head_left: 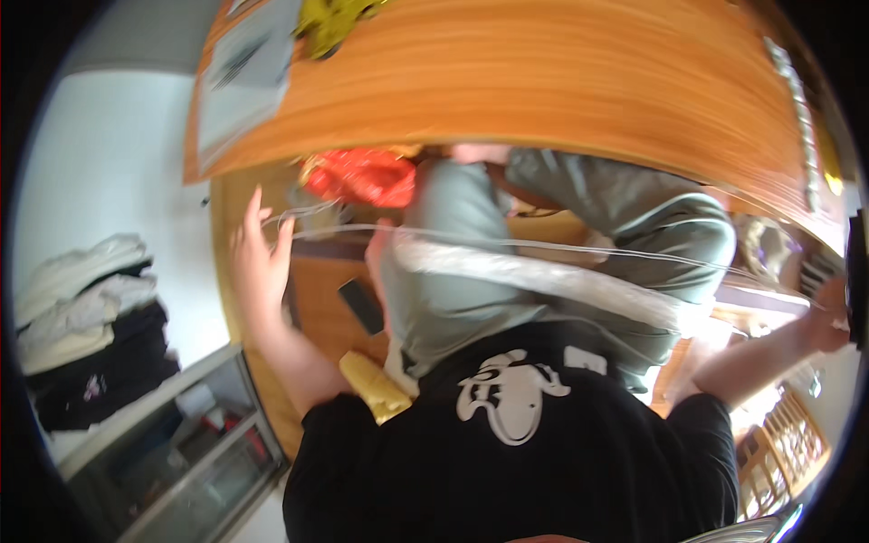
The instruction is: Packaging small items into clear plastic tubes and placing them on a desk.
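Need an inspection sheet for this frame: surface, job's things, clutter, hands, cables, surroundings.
Surface: wooden table above the lap, grain blurred.
Job's things: thin white cord stretched across the lap between both hands.
Clutter: papers and a yellow item on the table; red bag beneath; dark phone-like slab; yellow object by the hip.
Hands: left hand open, fingers spread at the cord's end; right hand at the far end, grip unclear.
Cables: only the cord.
Surroundings: folded clothes, glass-front cabinet.

A lived-in home room is showing here: folded light and dark clothes (86,317) are lying stacked beside an orange wooden table (543,81) and a glass-fronted cabinet (181,443).
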Available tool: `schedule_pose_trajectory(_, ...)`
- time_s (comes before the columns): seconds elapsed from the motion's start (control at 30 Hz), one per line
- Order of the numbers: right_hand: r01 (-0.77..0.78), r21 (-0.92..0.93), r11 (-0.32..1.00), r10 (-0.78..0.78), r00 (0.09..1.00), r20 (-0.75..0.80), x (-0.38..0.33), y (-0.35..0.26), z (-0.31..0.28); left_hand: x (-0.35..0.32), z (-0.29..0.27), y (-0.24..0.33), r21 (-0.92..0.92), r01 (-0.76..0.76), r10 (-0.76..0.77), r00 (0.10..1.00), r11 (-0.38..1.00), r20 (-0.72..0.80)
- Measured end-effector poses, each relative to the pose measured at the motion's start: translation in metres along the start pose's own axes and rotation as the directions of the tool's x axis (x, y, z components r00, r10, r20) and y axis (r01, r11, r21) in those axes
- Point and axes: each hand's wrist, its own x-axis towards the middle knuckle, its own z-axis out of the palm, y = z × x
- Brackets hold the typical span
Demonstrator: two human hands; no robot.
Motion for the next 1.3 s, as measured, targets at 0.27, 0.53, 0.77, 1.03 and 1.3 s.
schedule_pose_trajectory(0.27,-0.698,-0.392,0.599,0.717,0.686,-0.125,-0.053,0.204,0.039,-0.033,0.033,0.144,-0.93,-0.036,0.414,0.901,0.367,0.129)
schedule_pose_trajectory(0.53,-0.8,-0.24,0.55,0.774,0.596,-0.214,-0.059,0.26,0.052,-0.035,0.075,0.235,-0.977,0.17,0.659,0.75,-0.125,0.047)
schedule_pose_trajectory(0.77,-0.856,-0.099,0.507,0.822,0.514,-0.244,-0.072,0.274,0.047,-0.042,0.09,0.235,-0.95,-0.172,0.602,0.798,0.262,0.021)
schedule_pose_trajectory(1.03,-0.789,0.152,0.595,0.8,0.564,-0.204,-0.083,0.287,0.055,-0.026,0.081,0.219,-0.943,0.328,0.299,0.907,-0.059,0.297)
schedule_pose_trajectory(1.3,-0.847,0.229,0.48,0.869,0.423,-0.257,-0.106,0.292,0.044,-0.041,0.081,0.217,-0.876,0.426,0.376,0.868,-0.225,0.326)
